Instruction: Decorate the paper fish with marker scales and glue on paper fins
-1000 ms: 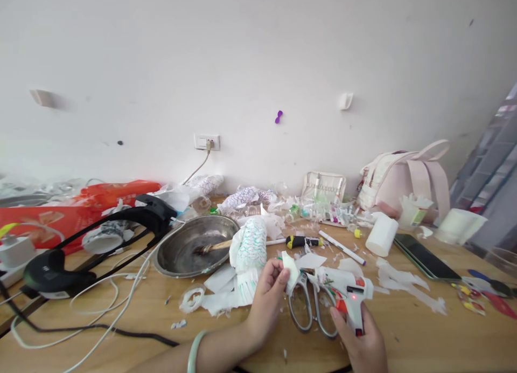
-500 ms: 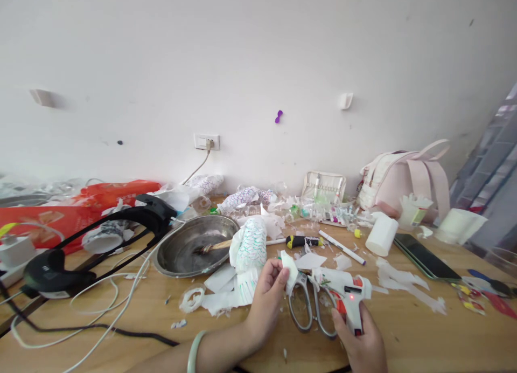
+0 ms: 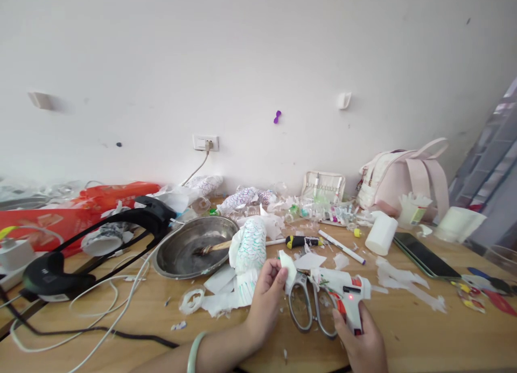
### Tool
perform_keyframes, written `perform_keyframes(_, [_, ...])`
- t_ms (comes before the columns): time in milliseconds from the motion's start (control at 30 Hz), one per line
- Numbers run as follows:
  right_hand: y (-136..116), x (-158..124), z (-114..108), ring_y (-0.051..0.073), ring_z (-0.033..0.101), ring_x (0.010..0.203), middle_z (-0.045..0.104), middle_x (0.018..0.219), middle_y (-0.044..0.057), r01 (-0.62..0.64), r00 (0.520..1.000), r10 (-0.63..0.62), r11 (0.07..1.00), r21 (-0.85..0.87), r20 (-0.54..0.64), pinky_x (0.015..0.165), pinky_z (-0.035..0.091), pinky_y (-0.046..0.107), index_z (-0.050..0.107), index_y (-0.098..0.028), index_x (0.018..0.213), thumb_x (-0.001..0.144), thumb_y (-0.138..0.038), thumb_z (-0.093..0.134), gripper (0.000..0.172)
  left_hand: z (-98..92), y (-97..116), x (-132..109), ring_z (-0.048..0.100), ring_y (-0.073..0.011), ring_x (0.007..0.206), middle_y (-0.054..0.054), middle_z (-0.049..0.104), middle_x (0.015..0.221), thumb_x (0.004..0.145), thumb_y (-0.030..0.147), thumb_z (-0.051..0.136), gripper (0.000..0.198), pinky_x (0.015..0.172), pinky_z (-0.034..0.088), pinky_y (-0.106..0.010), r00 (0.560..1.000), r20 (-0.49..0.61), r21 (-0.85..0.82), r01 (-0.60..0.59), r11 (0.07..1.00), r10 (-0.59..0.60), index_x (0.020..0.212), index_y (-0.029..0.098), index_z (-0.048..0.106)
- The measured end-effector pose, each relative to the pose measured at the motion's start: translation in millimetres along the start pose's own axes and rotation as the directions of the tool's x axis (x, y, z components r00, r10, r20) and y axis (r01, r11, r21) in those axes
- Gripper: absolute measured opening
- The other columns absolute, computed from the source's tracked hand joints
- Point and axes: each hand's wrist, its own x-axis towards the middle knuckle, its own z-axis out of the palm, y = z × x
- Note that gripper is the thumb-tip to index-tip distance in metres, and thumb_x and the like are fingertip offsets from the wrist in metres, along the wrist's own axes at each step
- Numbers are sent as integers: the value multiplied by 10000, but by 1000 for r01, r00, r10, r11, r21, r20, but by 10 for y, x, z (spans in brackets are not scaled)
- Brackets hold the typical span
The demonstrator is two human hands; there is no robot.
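Observation:
Between thumb and fingers, my left hand (image 3: 267, 293) pinches a small piece of white paper (image 3: 288, 270). My right hand (image 3: 361, 338) is wrapped round the handle of a white hot glue gun (image 3: 343, 289) with an orange trigger and a lit red light. The gun's nozzle points left, towards the paper. Grey-handled scissors (image 3: 302, 308) lie on the table between my hands, their blades partly hidden. Just beyond my left hand lies a white paper fish-like form (image 3: 251, 254) with green and purple scale marks.
A metal bowl (image 3: 177, 254) holding a brush (image 3: 216, 247) stands left of centre. Black headgear (image 3: 60, 276) and cables lie further left. A yellow-black utility knife (image 3: 302, 241), purple-tipped marker (image 3: 343, 248), paper roll (image 3: 381, 234), phone (image 3: 426, 257) and pink backpack (image 3: 404, 181) are at the right.
Both hands keep almost the same place, still holding the paper piece and the glue gun. The camera view has shifted very slightly.

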Motion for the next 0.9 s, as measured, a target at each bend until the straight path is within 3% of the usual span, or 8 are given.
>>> perform_keyframes(700, [23, 27, 8, 191, 574, 609, 649, 654, -5, -11, 1000, 11, 1000, 0, -12, 592, 463, 261, 610, -204, 781, 639, -488, 615, 317, -16, -4, -7, 392, -129, 624, 43, 438, 659, 694, 575, 669, 401, 620, 356, -252, 1000, 0, -9, -14, 1000, 14, 727, 210, 506])
perform_keyframes(900, [69, 59, -24, 200, 588, 627, 644, 640, 0, -72, 994, 69, 997, 25, 86, 596, 475, 254, 630, -182, 800, 571, -519, 703, 414, -11, -20, -3, 394, -130, 625, 44, 440, 657, 685, 561, 682, 397, 617, 353, -253, 1000, 1, -17, -8, 1000, 8, 717, 210, 500])
